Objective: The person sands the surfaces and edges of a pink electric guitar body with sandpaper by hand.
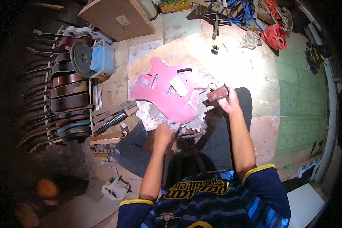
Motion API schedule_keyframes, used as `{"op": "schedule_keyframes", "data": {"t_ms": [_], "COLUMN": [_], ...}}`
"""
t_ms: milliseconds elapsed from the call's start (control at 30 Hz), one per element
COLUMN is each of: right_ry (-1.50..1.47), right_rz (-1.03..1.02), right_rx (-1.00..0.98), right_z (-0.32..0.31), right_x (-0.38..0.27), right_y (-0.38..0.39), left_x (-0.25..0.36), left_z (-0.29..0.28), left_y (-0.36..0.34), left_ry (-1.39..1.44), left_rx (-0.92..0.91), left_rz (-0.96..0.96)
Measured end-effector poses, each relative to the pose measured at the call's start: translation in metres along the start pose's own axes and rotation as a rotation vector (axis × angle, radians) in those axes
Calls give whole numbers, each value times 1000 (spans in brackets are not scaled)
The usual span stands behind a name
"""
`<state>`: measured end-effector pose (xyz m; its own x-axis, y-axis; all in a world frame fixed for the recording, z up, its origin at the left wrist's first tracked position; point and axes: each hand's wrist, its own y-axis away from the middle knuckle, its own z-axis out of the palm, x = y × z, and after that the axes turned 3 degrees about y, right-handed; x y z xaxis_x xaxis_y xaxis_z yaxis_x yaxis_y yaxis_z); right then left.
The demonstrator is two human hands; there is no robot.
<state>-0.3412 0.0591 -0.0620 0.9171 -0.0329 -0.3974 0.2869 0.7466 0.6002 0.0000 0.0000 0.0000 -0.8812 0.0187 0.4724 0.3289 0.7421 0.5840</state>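
Observation:
A pink electric guitar body (165, 106) with cut-out cavities lies on dusty interlocking foam mats (150, 118) in front of me. A white rectangle, perhaps paper (178, 85), rests on it. My left hand (167, 130) is at the body's near lower edge, fingers curled and whitish with dust; what they grip, if anything, is unclear. My right hand (228, 100) holds a reddish-brown sheet of sandpaper (216, 94) just right of the body, apart from it. My legs in dark trousers are folded around the mats.
A rack of guitars (66, 91) runs along the left, beside lidded plastic tubs (102, 60). A cardboard piece (116, 22) lies at the back. Blue coiled tubing (243, 13), a red bag (273, 37) and a small dark object (215, 49) are at the back right. A white board (304, 203) lies lower right.

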Motion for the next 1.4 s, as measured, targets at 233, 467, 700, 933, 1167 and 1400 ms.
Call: {"op": "schedule_keyframes", "data": {"t_ms": [233,467,700,933,1167,1400], "right_ry": [9,179,91,143,62,534], "right_rz": [-24,-131,-75,-141,-40,253], "right_rx": [3,196,145,80,93,145], "right_z": [-6,3,15,43,5,8], "right_x": [7,15,0,-7,12,35], "right_y": [-20,-15,-5,7,-7,-7], "left_x": [51,86,133,174,117,33], "left_z": [-60,-17,-14,-23,-84,-138], "left_y": [-90,-136,-166,-248,-264,-275], "left_ry": [32,-123,800,979,163,46], "left_rx": [261,402,339,295,608,67], "left_rz": [133,196,149,121,129,-31]}}
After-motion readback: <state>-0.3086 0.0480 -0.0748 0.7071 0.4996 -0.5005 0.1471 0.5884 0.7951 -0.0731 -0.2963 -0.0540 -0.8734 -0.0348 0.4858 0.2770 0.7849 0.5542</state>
